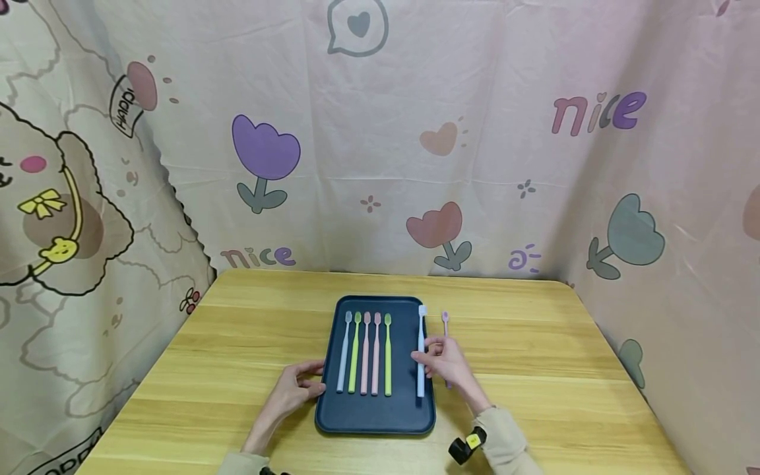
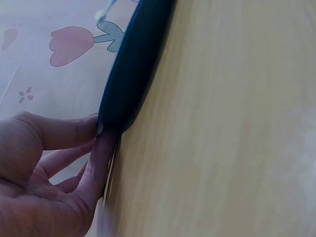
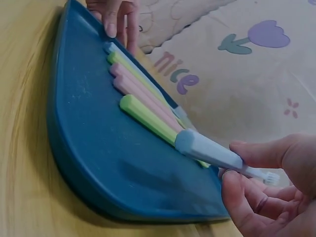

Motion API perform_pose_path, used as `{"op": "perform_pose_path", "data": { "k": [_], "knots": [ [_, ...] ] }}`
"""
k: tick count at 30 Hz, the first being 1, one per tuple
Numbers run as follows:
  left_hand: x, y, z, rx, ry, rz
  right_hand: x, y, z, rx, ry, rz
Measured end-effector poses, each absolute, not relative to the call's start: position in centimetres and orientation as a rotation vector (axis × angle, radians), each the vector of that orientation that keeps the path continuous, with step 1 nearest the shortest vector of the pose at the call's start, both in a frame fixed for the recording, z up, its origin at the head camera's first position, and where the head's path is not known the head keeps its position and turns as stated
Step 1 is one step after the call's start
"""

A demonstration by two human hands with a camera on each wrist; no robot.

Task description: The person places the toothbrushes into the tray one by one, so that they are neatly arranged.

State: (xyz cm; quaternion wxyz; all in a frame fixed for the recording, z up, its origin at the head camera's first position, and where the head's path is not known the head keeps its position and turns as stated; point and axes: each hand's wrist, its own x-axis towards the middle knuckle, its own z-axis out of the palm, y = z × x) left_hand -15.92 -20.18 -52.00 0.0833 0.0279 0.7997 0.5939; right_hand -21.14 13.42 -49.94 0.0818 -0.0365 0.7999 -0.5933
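Observation:
A dark blue tray (image 1: 398, 415) lies on the table with a row of toothbrushes on its left half: one light blue (image 1: 343, 359), one green (image 1: 354, 359), two pink (image 1: 365, 359) and another green one (image 1: 388, 359). Over the tray's right edge, my right hand (image 1: 446, 361) pinches a light blue toothbrush (image 3: 210, 150) between thumb and fingers, its head pointing away. The right wrist view shows this brush raised above the tray, casting a shadow. My left hand (image 1: 293, 390) pinches the tray's left rim, thumb above and fingers at its side (image 2: 64, 173).
A purple toothbrush (image 1: 445, 323) lies on the wooden table (image 1: 510, 330) to the right of the tray, partly hidden behind my right hand. Printed curtains (image 1: 368, 132) hang behind the table and along both sides.

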Motion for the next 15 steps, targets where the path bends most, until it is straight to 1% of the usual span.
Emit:
{"op": "perform_pose_path", "data": {
  "k": [5,15],
  "knots": [
    [-15.9,-20.2,-52.0,0.083,2.383,1.779,-21.2,12.5,-50.3,-0.094,2.475,-1.695],
    [-15.8,-20.1,-51.9,0.078,2.387,1.769,-21.5,11.2,-50.9,-0.154,2.526,-1.586]
  ]
}}
